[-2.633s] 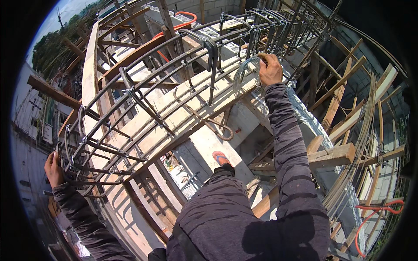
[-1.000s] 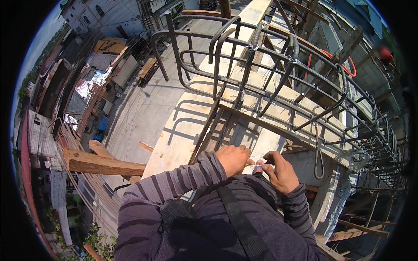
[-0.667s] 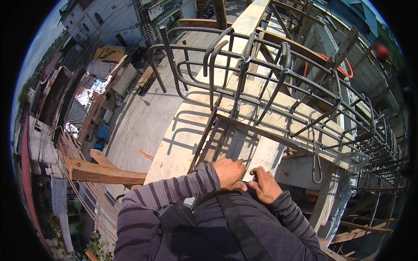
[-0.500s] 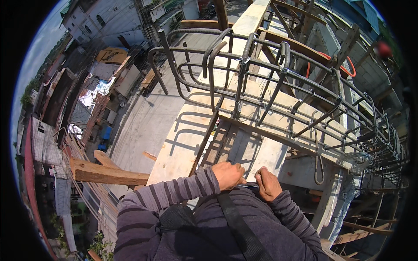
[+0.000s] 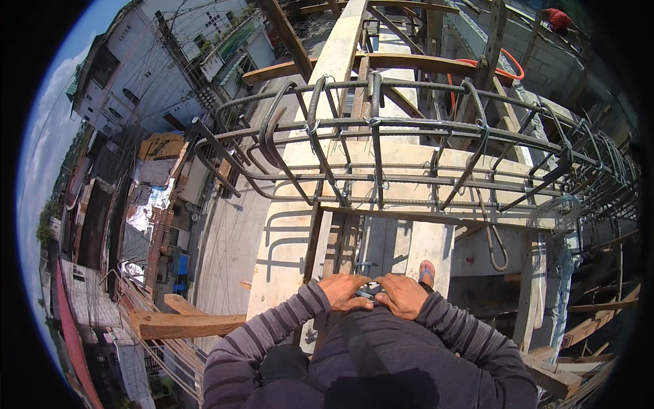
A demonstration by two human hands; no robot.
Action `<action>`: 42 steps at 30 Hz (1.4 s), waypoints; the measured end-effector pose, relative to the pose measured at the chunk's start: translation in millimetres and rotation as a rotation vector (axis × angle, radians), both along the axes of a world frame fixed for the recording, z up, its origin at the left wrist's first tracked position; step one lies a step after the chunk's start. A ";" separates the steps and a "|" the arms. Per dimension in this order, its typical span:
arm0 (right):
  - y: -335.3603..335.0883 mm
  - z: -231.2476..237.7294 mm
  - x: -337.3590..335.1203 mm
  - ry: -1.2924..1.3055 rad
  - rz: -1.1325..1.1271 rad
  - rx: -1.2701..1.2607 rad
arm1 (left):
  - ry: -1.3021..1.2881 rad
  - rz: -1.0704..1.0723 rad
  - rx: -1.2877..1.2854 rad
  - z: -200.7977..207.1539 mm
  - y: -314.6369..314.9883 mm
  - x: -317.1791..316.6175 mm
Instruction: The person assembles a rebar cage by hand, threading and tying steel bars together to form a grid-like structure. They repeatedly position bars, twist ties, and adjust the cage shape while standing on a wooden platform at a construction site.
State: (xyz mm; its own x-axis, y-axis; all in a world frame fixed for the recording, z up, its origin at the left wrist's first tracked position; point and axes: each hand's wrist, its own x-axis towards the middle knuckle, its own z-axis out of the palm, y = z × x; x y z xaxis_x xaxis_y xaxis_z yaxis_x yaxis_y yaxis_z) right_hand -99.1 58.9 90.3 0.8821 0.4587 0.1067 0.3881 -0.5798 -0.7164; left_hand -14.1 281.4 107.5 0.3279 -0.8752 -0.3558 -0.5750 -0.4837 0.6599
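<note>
Close together in front of my body are my left hand and my right hand, fingertips nearly meeting. Both have curled fingers, with the thumbs turned inward. Between them shows a small greyish, metallic-looking thing, mostly covered by the fingers; its kind cannot be told. Beyond the hands, a long cage of steel reinforcing bars runs across the view, its bent stirrups bound with thin tie wire. The hands are apart from the cage. A hooked bar hangs below it on the right.
My foot in a slipper stands on a pale plank. Formwork boards lie below the cage, high above a street. Rough timber juts out at left. A coil of wire hangs at right. A person in red is far off.
My view has turned, so the cage now lies more level and further left. My hands have come closer together, with the right hand turned inward. My slippered foot has come into view.
</note>
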 end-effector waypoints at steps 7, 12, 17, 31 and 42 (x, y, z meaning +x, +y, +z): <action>-20.5 -16.2 1.9 -0.299 -0.164 -0.087 | 0.170 -0.018 -0.103 -12.7 -24.9 -2.7; -18.2 -31.6 14.4 -0.228 -0.335 -0.107 | 0.020 0.034 0.048 -27.2 -37.9 -10.3; -8.8 -35.7 32.2 -0.189 -0.488 -0.042 | -0.087 0.276 0.014 -26.7 -45.5 -9.5; -31.9 -7.0 31.2 0.035 -0.113 -0.044 | 0.579 0.085 -0.141 -24.1 -41.8 5.6; -7.6 -9.7 17.4 1.025 -0.423 0.928 | -0.091 -0.040 -0.216 3.3 -7.9 10.3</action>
State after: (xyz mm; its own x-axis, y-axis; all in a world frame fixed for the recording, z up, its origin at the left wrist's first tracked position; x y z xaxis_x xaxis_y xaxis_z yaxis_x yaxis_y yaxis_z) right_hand -81.7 51.3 80.6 0.8012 0.2671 -0.5355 -0.5972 0.3005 -0.7436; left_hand -3.8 273.5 110.9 0.3139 -0.9406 -0.1294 -0.6523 -0.3126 0.6905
